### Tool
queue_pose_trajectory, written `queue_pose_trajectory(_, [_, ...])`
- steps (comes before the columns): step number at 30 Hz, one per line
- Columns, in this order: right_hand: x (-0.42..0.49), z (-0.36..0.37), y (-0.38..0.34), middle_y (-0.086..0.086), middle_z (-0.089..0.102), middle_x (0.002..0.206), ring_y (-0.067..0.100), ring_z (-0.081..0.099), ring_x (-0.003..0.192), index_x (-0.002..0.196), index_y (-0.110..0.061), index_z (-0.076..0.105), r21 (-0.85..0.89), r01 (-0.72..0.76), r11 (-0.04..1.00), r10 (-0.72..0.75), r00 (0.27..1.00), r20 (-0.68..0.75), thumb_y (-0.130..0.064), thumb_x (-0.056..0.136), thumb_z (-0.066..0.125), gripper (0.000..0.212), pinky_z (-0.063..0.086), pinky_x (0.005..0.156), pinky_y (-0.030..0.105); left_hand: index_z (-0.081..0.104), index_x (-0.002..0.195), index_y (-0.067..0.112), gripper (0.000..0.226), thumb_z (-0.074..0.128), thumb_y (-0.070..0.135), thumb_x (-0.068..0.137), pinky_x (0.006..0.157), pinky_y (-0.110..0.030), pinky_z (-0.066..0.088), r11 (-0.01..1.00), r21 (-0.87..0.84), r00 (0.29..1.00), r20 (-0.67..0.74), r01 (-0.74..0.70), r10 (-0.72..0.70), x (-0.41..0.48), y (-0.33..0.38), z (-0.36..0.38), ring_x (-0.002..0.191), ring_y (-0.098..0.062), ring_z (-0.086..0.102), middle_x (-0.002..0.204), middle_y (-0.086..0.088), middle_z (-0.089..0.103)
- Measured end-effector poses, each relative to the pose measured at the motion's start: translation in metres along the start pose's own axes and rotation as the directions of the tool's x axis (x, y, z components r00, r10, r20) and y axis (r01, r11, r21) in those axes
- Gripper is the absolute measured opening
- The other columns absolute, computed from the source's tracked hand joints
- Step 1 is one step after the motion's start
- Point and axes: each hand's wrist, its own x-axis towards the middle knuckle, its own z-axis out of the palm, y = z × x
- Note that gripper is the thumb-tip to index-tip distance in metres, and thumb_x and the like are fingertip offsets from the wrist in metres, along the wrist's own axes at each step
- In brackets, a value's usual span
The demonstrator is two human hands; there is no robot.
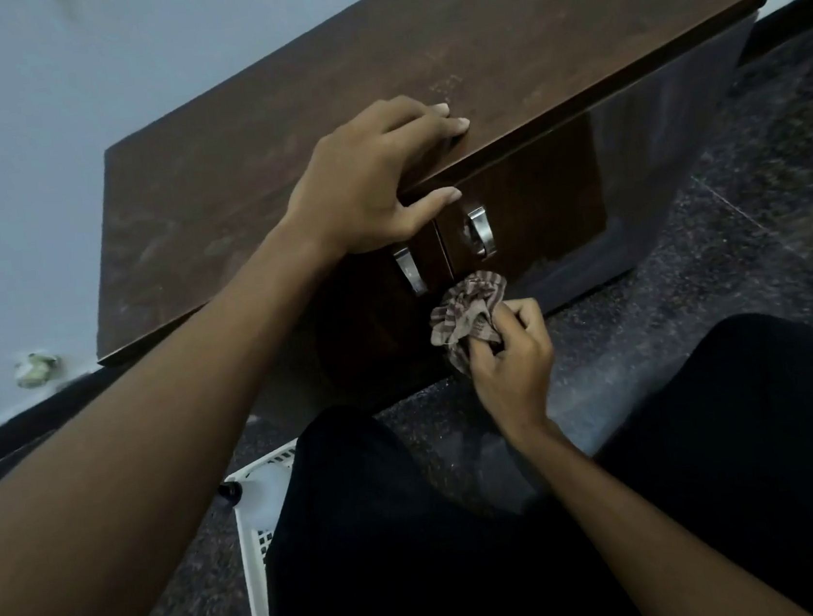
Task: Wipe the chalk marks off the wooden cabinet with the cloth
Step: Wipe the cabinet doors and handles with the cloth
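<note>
A low dark wooden cabinet (pixel 491 45) stands against the wall, its top faintly smeared with pale chalk. My left hand (pixel 369 180) rests on the front edge of the top, fingers on the surface and thumb under the lip. Below it, my right hand (pixel 511 356) grips a crumpled striped cloth (pixel 468 316) against the cabinet front, just under the two metal door handles (pixel 479 231). A whitish chalk smudge shows beside the right handle and another low on the right door (pixel 556 260).
A white plastic basket (pixel 254 527) with a dark-capped bottle sits on the speckled dark floor (pixel 739 219) by my left knee. My legs in black trousers (pixel 717 475) fill the foreground. A pale wall with a small greenish mark (pixel 36 367) lies left.
</note>
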Motion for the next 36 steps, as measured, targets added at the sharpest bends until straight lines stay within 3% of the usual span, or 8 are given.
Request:
queue_pose_trajectory(6, [0.011,-0.001,-0.046,0.014,0.058,0.122,0.022,0.06,0.112,0.109,0.002,0.071,0.167,0.1,0.981,-0.095,0.995,-0.04,-0.003,0.09,0.066,0.02,0.055,0.09,0.031,0.038,0.158,0.031,0.07,0.064,0.046,0.095,0.113,-0.046,0.046,0.999,0.044,0.98,0.196,-0.033,0.023,-0.008,-0.006,-0.017,0.15,-0.015,0.038,0.163,0.005,0.039])
queue_pose_trajectory(10, [0.023,0.003,-0.068,0.009,0.064,0.119,0.022,0.061,0.11,0.117,-0.001,0.07,0.14,0.188,0.972,-0.181,0.981,-0.063,-0.006,0.088,0.07,0.029,0.053,0.092,0.039,0.027,0.163,0.031,0.073,0.059,0.045,0.099,0.12,-0.044,0.04,0.991,0.113,0.967,0.253,-0.067,0.037,-0.039,-0.025,-0.03,0.156,-0.018,0.028,0.17,0.003,0.026])
queue_pose_trajectory(13, [0.023,0.012,-0.073,0.004,0.069,0.107,0.021,0.062,0.101,0.118,-0.008,0.072,0.042,0.28,0.959,-0.279,0.96,-0.025,-0.006,0.083,0.075,0.034,0.04,0.099,0.016,0.033,0.161,0.029,0.069,0.058,0.043,0.099,0.119,-0.044,0.041,0.996,0.083,0.984,0.176,-0.037,0.022,-0.05,-0.028,-0.022,0.155,-0.018,0.032,0.168,0.002,0.031])
queue_pose_trajectory(15, [0.022,0.019,-0.068,0.006,0.069,0.099,0.022,0.061,0.095,0.114,-0.009,0.075,-0.021,0.355,0.935,-0.355,0.934,-0.038,0.0,0.078,0.078,0.038,0.035,0.098,0.01,0.038,0.159,0.027,0.067,0.06,0.042,0.097,0.116,-0.042,0.044,0.995,0.091,0.991,0.128,-0.036,0.024,-0.05,-0.028,-0.019,0.152,-0.018,0.037,0.165,0.002,0.038])
queue_pose_trajectory(21, [0.009,0.028,-0.03,0.013,0.067,0.088,0.022,0.06,0.086,0.111,-0.003,0.075,-0.057,0.468,0.882,-0.472,0.879,-0.073,0.009,0.078,0.076,0.035,0.056,0.075,0.031,0.047,0.154,0.026,0.064,0.064,0.047,0.097,0.112,-0.041,0.047,0.994,0.107,0.997,0.071,-0.027,0.019,-0.052,-0.028,-0.018,0.146,-0.018,0.045,0.159,0.002,0.047])
queue_pose_trajectory(26, [-0.01,0.028,0.007,0.014,0.069,0.094,0.027,0.063,0.083,0.102,0.001,0.076,-0.019,0.269,0.963,-0.269,0.963,-0.016,-0.005,0.085,0.067,0.02,0.056,0.066,0.039,0.05,0.152,0.025,0.062,0.065,0.048,0.096,0.108,-0.043,0.05,0.995,0.097,0.999,0.049,-0.019,0.014,-0.054,-0.029,-0.018,0.144,-0.017,0.049,0.156,0.002,0.05])
queue_pose_trajectory(32, [0.005,0.021,-0.023,0.019,0.068,0.09,0.031,0.064,0.079,0.102,0.007,0.073,0.089,0.316,0.945,-0.306,0.946,-0.111,0.012,0.078,0.07,0.025,0.055,0.064,0.039,0.052,0.151,0.025,0.062,0.067,0.048,0.095,0.106,-0.045,0.051,0.997,0.077,0.999,0.05,-0.004,0.0,-0.052,-0.027,-0.019,0.143,-0.018,0.05,0.155,0.002,0.052])
queue_pose_trajectory(36, [0.021,0.023,-0.054,0.013,0.068,0.091,0.028,0.063,0.081,0.109,0.001,0.074,0.128,0.329,0.936,-0.311,0.94,-0.144,0.001,0.083,0.072,0.025,0.055,0.067,0.036,0.052,0.151,0.025,0.062,0.066,0.047,0.094,0.106,-0.045,0.051,0.998,0.064,0.998,0.056,0.006,-0.01,-0.053,-0.027,-0.019,0.143,-0.018,0.049,0.155,0.002,0.051])
